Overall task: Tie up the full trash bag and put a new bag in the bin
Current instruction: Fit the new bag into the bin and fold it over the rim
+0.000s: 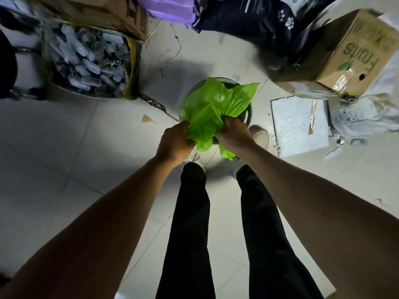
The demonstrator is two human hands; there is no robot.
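A bright green trash bag (218, 102) lies crumpled over the mouth of a small dark round bin (248, 114) on the tiled floor, just ahead of my feet. My left hand (174, 143) is closed on the bag's near left edge. My right hand (234, 133) grips the near right edge, with a flap of green plastic hanging below it. Most of the bin's rim and its inside are hidden under the bag. No second bag shows.
A sack of clear plastic bottles (86, 61) stands at the left. A cardboard fruit box (343, 55) and dark pet-food bags (248, 18) crowd the upper right. A white panel (300, 124) lies on the floor to the right of the bin. My legs stand behind the bin.
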